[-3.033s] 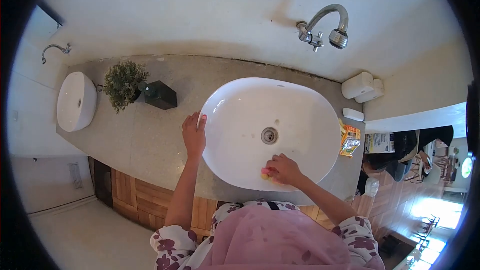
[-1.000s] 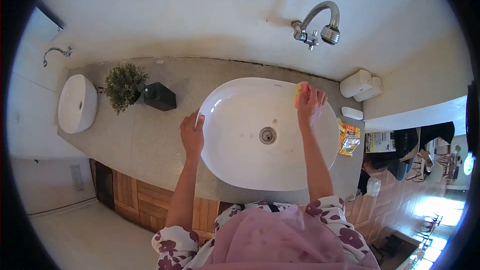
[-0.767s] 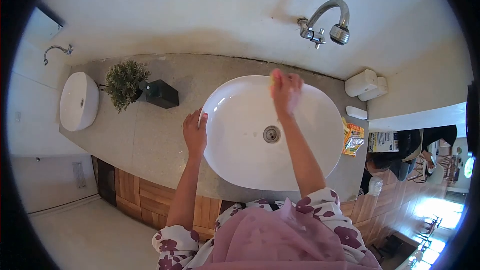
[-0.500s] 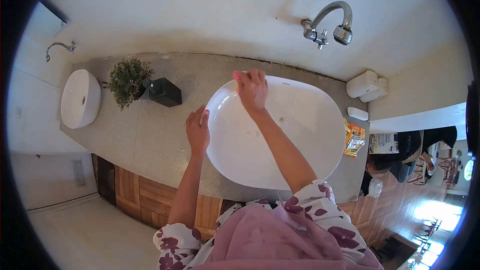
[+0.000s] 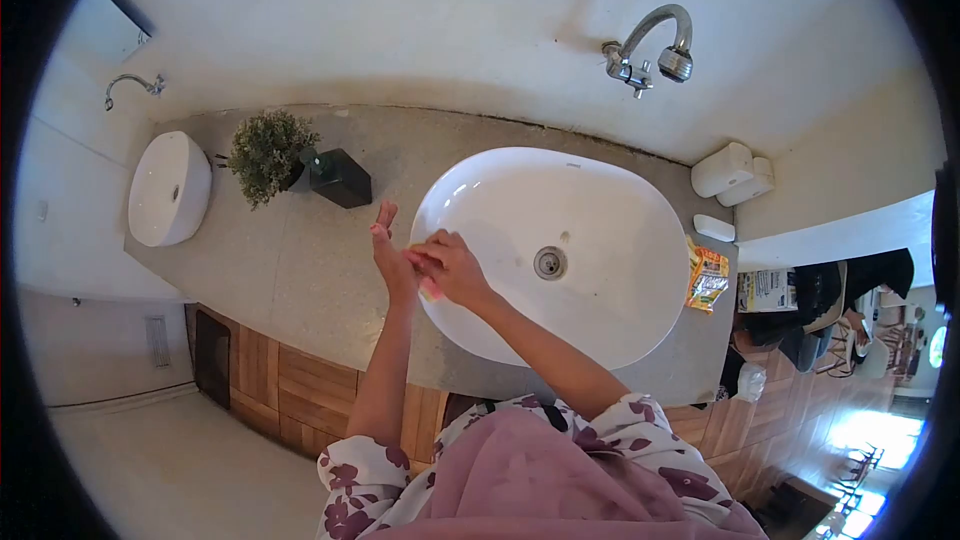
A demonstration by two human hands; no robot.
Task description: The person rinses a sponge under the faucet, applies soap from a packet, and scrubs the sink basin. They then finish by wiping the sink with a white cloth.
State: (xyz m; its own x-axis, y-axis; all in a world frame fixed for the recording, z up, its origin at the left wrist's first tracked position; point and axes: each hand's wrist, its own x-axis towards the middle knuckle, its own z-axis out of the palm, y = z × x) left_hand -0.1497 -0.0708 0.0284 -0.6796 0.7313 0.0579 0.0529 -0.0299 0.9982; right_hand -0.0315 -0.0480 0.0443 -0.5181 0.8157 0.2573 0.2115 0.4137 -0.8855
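1. R hand [image 5: 452, 268] is curled tight around the sponge [image 5: 428, 289]. Only a pink/yellow sliver pokes out under the fingers, so can't tell its long axis.
2. Sponge sits on the sink [image 5: 600, 330] rim at approx 9 o'clock from the drain [image 5: 549, 262], pressed to the left wall.
3. L hand [image 5: 392, 252] is flat w/ fingers together, pointing 12 o'clock, on the desk [image 5: 300, 270] touching the rim, right beside the R hand.
4. So R is on the sponge, L is just next door.
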